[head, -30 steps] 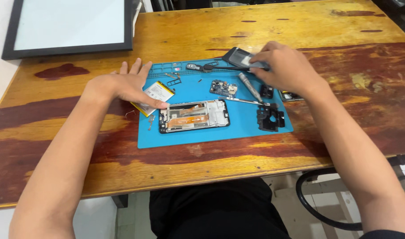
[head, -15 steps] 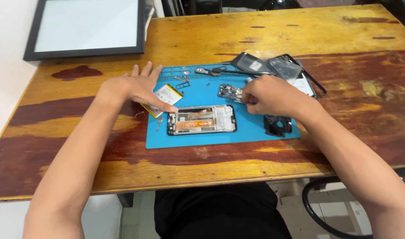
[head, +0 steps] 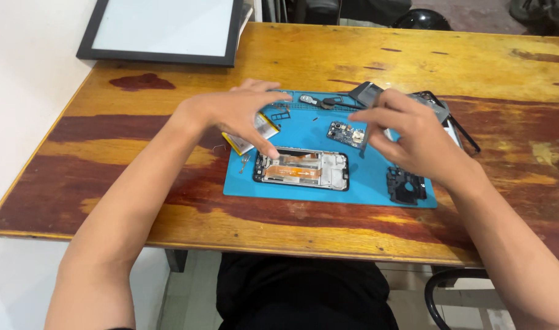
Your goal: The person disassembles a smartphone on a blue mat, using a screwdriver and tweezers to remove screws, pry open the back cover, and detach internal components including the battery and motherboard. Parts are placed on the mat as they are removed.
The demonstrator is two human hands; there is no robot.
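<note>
So, left hand (head: 233,113): hovering, fingers spread loose, gripping nothing, fingertip touching the opened phone frame (head: 301,169).
Right hand (head: 408,137): pinching a thin screwdriver (head: 364,140).
Phone frame: lying mid blue mat (head: 365,177).

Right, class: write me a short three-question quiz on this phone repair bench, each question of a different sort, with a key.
1. True or false: the opened phone frame lies on the blue mat.
2. Multiple choice: where is the flat battery relative to the left hand?
A. beside the black cover plate
B. partly under the hand, at the mat's left edge
C. off the table
3. Fill in: the right hand holds a slim ____ tool, tip down.

Key:
1. true
2. B
3. grey; it looks like a small screwdriver, though the hand hides most of it.
</note>
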